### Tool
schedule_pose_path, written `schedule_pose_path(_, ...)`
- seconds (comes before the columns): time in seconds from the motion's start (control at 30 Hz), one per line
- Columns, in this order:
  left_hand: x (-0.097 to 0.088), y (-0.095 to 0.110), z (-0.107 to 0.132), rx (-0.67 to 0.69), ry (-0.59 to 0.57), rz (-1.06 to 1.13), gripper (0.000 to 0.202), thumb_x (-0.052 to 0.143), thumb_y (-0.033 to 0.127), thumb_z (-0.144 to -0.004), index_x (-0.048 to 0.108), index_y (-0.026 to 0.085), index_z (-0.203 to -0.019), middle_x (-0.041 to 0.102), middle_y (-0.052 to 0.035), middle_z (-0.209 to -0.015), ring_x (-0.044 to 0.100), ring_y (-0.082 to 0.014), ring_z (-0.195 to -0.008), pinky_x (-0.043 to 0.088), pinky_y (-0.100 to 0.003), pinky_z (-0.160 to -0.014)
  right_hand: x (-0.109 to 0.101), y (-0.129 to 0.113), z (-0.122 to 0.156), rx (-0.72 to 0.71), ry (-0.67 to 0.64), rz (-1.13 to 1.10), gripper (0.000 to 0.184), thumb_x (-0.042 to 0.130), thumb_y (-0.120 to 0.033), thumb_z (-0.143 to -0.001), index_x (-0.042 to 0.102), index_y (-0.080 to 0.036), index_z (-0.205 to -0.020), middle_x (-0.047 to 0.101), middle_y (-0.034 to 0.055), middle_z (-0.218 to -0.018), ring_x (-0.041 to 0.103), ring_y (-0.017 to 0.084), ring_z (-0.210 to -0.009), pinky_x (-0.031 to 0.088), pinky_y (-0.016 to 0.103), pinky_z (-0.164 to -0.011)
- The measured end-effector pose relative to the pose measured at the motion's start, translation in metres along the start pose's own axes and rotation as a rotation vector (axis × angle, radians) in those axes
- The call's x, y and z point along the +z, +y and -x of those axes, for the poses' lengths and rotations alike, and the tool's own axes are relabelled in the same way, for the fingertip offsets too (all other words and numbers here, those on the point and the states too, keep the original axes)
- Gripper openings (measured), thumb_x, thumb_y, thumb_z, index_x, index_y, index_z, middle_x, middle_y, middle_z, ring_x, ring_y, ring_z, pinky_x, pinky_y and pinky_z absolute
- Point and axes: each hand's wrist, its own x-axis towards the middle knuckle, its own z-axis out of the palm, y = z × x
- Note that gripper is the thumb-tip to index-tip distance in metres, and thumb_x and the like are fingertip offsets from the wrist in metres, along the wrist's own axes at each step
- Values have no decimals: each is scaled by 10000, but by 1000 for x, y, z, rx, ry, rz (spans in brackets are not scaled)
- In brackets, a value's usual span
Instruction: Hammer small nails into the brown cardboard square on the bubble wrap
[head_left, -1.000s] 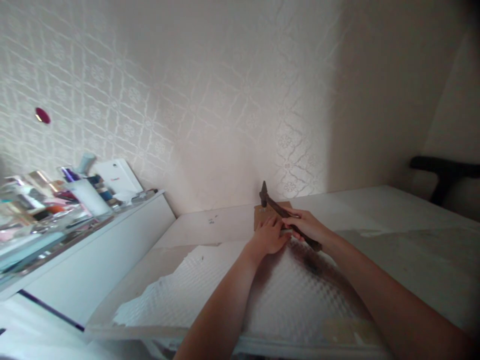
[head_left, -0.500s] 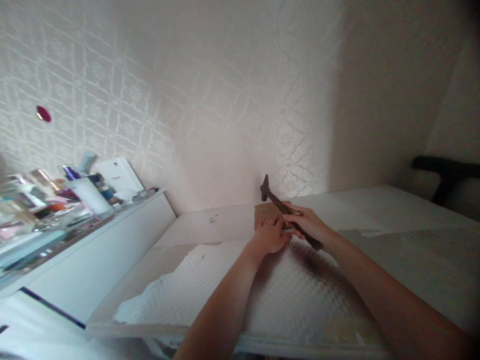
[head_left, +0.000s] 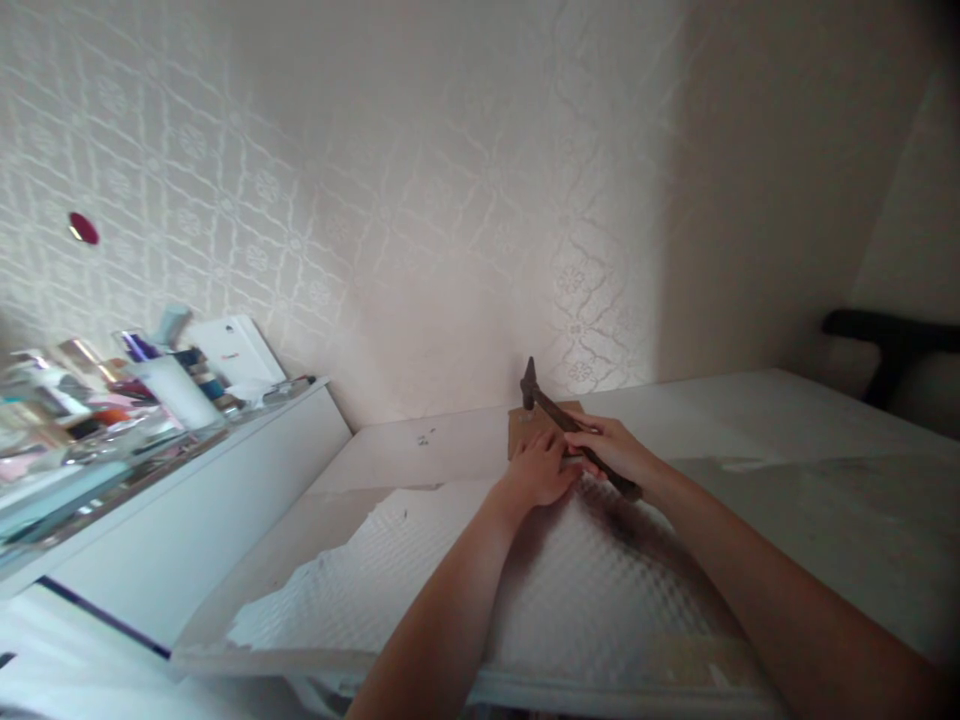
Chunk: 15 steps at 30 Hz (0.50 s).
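My right hand (head_left: 613, 446) grips the wooden handle of a hammer (head_left: 529, 384). Its dark head hangs just above the far part of a small brown board (head_left: 519, 430); whether it touches cannot be made out. Flat on the near part of that board lies my left hand (head_left: 538, 470), fingers stretched forward. The board rests on the table beside the far edge of a white quilted sheet (head_left: 390, 550). Something small and pale shows on the board under the hammer head, too blurred to name.
Several tiny dark bits (head_left: 424, 440) lie on the white table (head_left: 375, 455), left of the board. A white cabinet (head_left: 247, 490) crowded with bottles (head_left: 180, 390) stands at the left. Behind is a patterned wall (head_left: 465, 200). A black chair part (head_left: 885, 345) shows at the right.
The hammer head has come down slightly toward the board, with my right hand lowering a little. My left hand stays in place on the board.
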Motion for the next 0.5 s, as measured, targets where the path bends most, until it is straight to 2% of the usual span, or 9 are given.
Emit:
schedule_pose_path(0.1, 0, 0, 0, -5, -2, -1, 489, 256, 492, -874, 354, 204, -1256, 306, -94, -1351, 254, -268, -1246, 210, -471, -1000, 1, 0, 0, 15, -28, 21, 531, 508, -175, -709, 461, -131, -1237, 494, -53, -478, 399, 61, -275, 288, 155, -252)
schedule_pose_path(0.3, 0, 0, 0, 2, 1, 10, 505, 243, 505, -873, 333, 208, -1272, 274, -88, -1374, 235, -269, -1256, 204, -474, -1003, 0, 0, 0, -6, 50, -45, 543, 510, -176, -715, 440, -149, -1252, 501, -53, -498, 403, 53, -283, 284, 147, -256)
schedule_pose_path(0.5, 1, -1, 0, 2, 6, -21, 489, 247, 491, -875, 343, 203, -1258, 290, -92, -1363, 248, -264, -1250, 217, -472, -997, -1, 1, -2, 26, 6, 10, 505, 500, -159, -709, 482, -137, -1213, 484, -57, -479, 394, 53, -278, 289, 149, -258)
